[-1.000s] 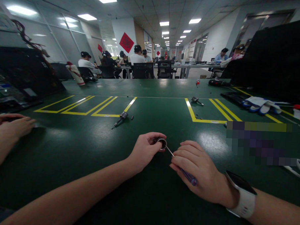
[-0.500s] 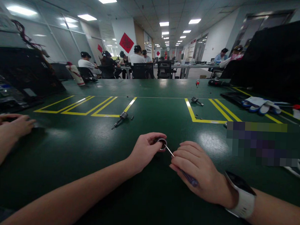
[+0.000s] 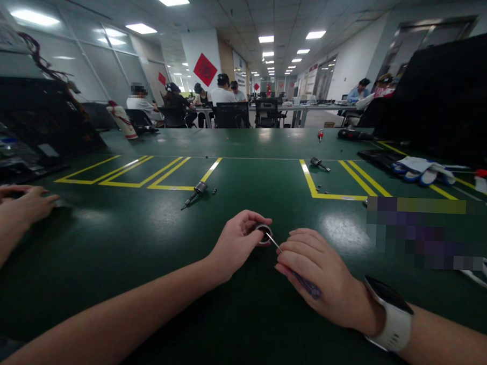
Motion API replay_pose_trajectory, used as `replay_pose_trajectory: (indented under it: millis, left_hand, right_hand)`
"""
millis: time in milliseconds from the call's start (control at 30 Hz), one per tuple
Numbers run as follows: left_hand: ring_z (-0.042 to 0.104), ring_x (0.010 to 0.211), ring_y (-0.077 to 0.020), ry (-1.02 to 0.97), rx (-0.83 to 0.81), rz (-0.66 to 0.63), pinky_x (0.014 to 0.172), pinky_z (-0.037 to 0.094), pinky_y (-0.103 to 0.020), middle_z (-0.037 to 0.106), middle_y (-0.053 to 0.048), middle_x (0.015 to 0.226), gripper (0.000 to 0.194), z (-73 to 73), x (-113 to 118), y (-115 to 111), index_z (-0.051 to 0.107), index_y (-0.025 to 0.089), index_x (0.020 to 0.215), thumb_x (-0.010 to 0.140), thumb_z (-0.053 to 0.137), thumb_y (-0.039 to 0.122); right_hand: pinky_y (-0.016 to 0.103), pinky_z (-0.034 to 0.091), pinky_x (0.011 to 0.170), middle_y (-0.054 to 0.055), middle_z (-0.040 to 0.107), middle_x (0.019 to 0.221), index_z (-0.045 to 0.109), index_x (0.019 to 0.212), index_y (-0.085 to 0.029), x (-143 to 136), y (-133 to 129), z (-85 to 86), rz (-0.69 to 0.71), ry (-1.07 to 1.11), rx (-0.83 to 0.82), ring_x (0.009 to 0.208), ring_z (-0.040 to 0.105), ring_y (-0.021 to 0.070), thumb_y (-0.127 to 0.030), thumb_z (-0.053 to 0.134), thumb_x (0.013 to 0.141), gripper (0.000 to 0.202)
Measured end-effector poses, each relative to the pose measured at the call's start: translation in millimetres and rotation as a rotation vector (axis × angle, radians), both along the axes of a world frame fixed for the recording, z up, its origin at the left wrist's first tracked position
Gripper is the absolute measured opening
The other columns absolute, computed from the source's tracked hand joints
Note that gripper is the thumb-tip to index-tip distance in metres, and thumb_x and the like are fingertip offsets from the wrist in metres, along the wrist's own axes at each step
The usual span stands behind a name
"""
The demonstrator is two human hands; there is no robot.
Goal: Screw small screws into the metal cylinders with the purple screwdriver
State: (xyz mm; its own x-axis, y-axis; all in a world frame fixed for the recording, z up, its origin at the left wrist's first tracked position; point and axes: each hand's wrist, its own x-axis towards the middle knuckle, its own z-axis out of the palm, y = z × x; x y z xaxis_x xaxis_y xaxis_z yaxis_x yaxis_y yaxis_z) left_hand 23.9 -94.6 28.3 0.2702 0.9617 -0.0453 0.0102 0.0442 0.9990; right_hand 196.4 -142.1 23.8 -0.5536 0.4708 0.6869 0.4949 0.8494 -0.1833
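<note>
My left hand [image 3: 237,246] grips a short metal ring [image 3: 264,227] between thumb and fingers, its round opening turned towards me. In my right hand [image 3: 318,274] is a screwdriver [image 3: 310,288] with a translucent purple handle. Its thin shaft reaches into the ring's opening; where the tip rests inside cannot be made out. Beyond my left hand a metal shaft-like part [image 3: 195,194] lies on the green table [image 3: 252,177], with a tiny metal piece [image 3: 214,191] beside it. A similar metal part [image 3: 319,164] lies farther off to the right.
Another person's hands [image 3: 20,208] are at the left edge. Yellow tape [image 3: 335,196] marks the tabletop. To the right lie white-and-blue gloves [image 3: 425,170], a dark power tool [image 3: 350,134] and a blurred-out patch. Dark equipment stands at both sides; people sit at tables beyond.
Both hands stay almost in place. The fingers of my left hand and the ring have shifted very slightly; the screwdriver still points into the ring.
</note>
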Motion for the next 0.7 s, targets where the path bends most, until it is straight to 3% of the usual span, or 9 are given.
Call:
replay_pose_trajectory:
  millis: [233, 700]
  left_hand:
    - [0.064, 0.085, -0.0165, -0.001, 0.008, -0.021, 0.078, 0.053, -0.034, 0.065, -0.007, 0.104, 0.017, 0.0, -3.2, 1.2, 0.055, 0.014, 0.089, 0.073, 0.056, 0.008]
    - [0.059, 0.103, -0.0188, -0.01, 0.076, -0.044, 0.095, 0.043, -0.038, 0.061, -0.009, 0.115, 0.031, -2.4, -5.5, 2.3, 0.057, 0.015, 0.091, 0.065, 0.055, -0.002]
  right_hand:
    - [0.039, 0.045, 0.085, 0.005, 0.064, 0.083, 0.056, 0.092, -0.016, 1.5, -1.1, 0.7, 0.015, 0.107, -0.049, 0.082, 0.059, 0.0174, -0.013, 0.053, 0.083, 0.009]
    - [0.03, 0.044, 0.067, 0.001, 0.06, 0.076, 0.058, 0.082, -0.02, 2.3, 1.3, 1.5, -0.127, 0.281, -0.457, 0.073, 0.055, 0.0148, -0.025, 0.048, 0.088, 0.013]
